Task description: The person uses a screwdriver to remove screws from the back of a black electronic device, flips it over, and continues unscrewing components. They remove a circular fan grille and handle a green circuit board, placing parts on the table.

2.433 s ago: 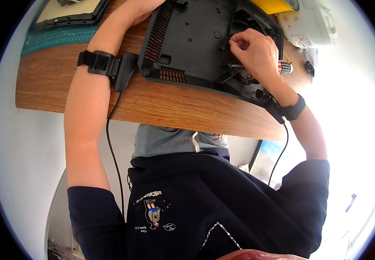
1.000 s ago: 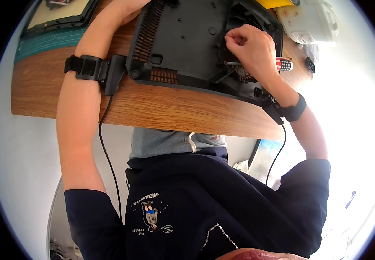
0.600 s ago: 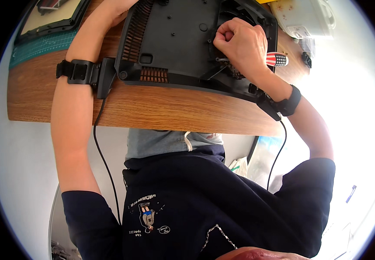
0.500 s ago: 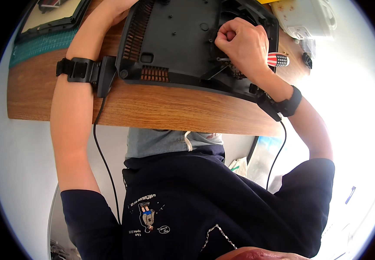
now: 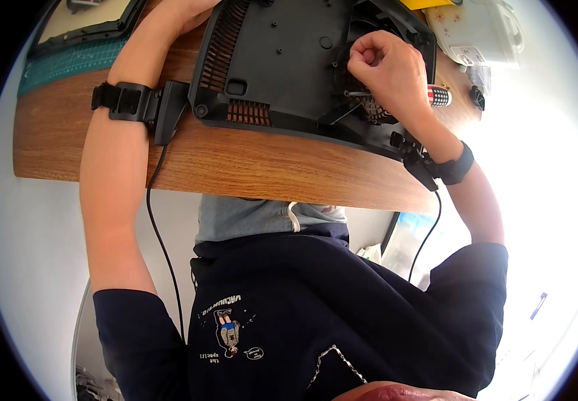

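Note:
A black plastic housing [image 5: 296, 73] with slotted vents lies on the wooden table, its inner side up. My right hand [image 5: 392, 70] is over the round recess on its right part, thumb and fingers pinched together. Whatever they may hold is hidden. Under that wrist lies a screwdriver [image 5: 440, 96] with a red, white and dark patterned handle; a thin metal shaft shows on the other side of the hand. At the far left edge of the housing, my left hand [image 5: 194, 12] is cut off by the picture's top, its fingers not shown.
A green cutting mat [image 5: 62, 72] carries a black-framed panel [image 5: 78, 30] at the far left. On the far right stand a whitish container [image 5: 473, 30] and small items by the table [image 5: 255, 164] edge. Cables [image 5: 157, 220] hang from both wrist straps.
The housing sits slightly farther right in the picture, and both arms have shifted a little with it. My right hand stays pinched over the recess.

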The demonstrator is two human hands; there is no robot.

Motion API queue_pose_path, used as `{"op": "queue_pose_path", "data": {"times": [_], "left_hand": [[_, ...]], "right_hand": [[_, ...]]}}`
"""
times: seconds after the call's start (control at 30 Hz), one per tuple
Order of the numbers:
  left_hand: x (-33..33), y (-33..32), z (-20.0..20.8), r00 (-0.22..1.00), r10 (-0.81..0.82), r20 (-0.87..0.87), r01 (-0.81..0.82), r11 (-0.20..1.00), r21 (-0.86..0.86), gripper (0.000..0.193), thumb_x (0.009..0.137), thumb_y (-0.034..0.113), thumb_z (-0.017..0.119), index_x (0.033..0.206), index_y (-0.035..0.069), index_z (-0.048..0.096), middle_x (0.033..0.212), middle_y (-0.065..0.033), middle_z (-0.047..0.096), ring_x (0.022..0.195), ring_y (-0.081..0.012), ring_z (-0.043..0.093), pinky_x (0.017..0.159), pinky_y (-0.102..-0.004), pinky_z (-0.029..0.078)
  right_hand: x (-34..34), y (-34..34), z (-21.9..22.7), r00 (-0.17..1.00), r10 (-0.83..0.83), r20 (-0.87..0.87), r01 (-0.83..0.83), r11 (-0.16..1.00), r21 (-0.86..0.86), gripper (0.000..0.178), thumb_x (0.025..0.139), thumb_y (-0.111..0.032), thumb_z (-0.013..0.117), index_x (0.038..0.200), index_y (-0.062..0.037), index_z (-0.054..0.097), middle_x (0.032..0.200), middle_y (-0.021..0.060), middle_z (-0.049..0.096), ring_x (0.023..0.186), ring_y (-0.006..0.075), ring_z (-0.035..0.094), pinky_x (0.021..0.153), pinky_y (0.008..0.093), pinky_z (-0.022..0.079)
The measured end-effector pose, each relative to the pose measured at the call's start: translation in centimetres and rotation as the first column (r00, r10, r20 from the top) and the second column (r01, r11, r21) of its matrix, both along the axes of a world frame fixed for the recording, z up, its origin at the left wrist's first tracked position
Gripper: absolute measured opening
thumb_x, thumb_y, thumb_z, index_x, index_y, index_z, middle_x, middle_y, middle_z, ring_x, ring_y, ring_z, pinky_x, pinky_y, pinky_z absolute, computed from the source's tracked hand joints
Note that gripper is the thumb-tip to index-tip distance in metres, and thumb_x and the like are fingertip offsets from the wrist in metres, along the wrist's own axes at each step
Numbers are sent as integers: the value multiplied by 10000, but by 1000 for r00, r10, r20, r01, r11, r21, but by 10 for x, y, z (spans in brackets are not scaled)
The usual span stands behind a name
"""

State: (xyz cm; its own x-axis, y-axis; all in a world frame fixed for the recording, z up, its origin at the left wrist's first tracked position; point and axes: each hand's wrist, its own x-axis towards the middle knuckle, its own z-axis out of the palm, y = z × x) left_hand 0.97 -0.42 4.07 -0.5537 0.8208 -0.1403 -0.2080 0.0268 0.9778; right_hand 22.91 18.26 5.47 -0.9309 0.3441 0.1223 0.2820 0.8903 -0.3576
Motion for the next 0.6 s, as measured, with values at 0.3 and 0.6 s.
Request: {"op": "queue_pose_path", "data": {"times": [0.3, 0.6], "left_hand": [[-8, 5, -8, 999, 26, 34, -25, 998, -53, 429, 986, 57, 494, 1409, -13, 510, 1139, -152, 659, 936, -236, 660, 797, -400, 568], [-22, 4, -28, 999, 43, -5, -43, 999, 19, 385, 977, 65, 480, 1351, -4, 537, 1147, -130, 651, 988, -230, 650, 842, -406, 549]], "right_hand": [[36, 34, 61, 872, 429, 237, -490, 777, 395, 248, 866, -280, 781, 1026, -103, 711, 1031, 6, 672, 1047, 208, 634, 1018, 393, 393], [72, 64, 55, 847, 474, 240, -531, 770, 355, 286, 886, -216, 770, 1159, -154, 715, 1041, 23, 648, 1046, 224, 615, 1047, 452, 376]]}}
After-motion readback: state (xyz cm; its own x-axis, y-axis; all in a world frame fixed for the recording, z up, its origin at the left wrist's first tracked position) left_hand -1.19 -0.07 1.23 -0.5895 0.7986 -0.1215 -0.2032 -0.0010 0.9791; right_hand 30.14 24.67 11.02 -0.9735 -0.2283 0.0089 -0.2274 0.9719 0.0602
